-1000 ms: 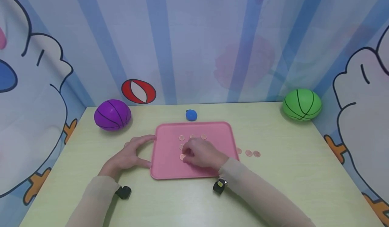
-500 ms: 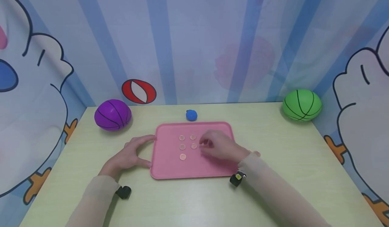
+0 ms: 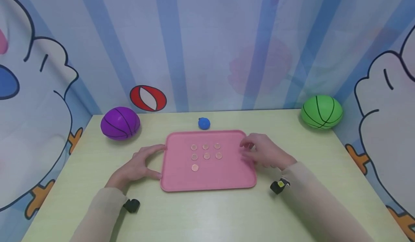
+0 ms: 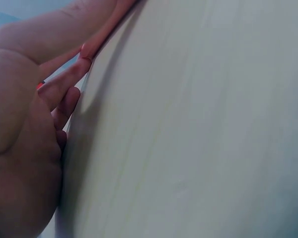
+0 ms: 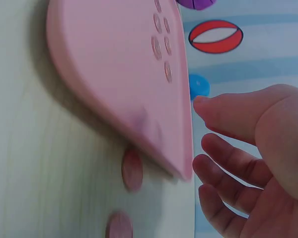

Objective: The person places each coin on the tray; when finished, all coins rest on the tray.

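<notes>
1. Table point(image 3: 207, 215): pale wood, under everything else.
2. Tray point(image 3: 181, 180): pink, shallow, flat on the table; taken as the clock's centre for what follows.
3. Left hand point(image 3: 134, 168): at 9 o'clock, thumb and forefinger spread wide, their tips touching the tray's rim; it grasps nothing.
4. Right hand point(image 3: 266, 151): at 3 o'clock, fingertips over the rim, thumb parted from loosely bent fingers, empty.
5. Green ball point(image 3: 322, 112): at 2 o'clock, well apart, near the table's back edge.
6. Purple ball point(image 3: 120, 123): at 10 o'clock, beyond the left hand.
7. Blue ball point(image 3: 204, 123): small, at 12 o'clock, just beside the far rim.
8. Seven coins point(image 3: 206, 156): flat in the tray, two rows of three plus one at 6 o'clock of the nearer row's left coin.
9. Loose coins point(image 5: 132, 170): on the table at 3 o'clock, two showing in the right wrist view, mostly hidden behind the right hand from above.
</notes>
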Available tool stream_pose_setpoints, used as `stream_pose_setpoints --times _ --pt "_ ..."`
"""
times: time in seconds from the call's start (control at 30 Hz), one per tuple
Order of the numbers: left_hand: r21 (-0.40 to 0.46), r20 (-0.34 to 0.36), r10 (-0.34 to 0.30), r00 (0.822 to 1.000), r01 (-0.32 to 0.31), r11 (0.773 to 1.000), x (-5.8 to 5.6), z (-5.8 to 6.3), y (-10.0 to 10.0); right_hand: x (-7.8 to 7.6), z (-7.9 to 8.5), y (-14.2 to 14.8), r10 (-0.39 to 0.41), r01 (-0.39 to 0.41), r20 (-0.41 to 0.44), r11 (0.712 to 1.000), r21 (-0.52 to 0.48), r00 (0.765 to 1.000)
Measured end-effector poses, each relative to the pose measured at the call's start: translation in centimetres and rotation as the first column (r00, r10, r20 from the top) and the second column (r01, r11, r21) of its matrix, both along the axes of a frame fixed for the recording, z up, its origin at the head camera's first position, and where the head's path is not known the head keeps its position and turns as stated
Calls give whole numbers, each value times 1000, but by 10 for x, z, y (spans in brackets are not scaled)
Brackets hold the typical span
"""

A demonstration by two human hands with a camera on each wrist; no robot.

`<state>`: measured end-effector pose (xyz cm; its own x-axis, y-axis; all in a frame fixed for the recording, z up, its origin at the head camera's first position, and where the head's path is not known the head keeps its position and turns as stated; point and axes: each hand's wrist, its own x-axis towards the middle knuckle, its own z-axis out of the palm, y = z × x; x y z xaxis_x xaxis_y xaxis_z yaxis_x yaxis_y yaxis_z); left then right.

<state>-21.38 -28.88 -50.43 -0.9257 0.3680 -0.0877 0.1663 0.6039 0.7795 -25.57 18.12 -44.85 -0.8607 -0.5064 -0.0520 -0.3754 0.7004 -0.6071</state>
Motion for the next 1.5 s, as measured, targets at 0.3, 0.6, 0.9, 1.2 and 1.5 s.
stream_pose_setpoints --times 0.3,0.6,0.9,1.2,1.5 --pt "11 5 3 1000 -4 1000 1 1 -2 -3 0 37 -13 12 20 998 67 1000" --pt "11 5 1 1000 -1 1000 1 1 -2 2 -8 59 64 -68 43 994 91 997" --pt "18 -6 -11 1000 11 1000 2 -1 -1 6 -11 68 134 -135 16 989 63 991" --pt "23 2 -1 1000 1 1000 1 -1 0 -1 -11 65 137 -140 38 985 100 990" --pt "20 3 1 1000 -1 1000 1 0 0 -2 -9 62 164 -169 50 980 106 985"
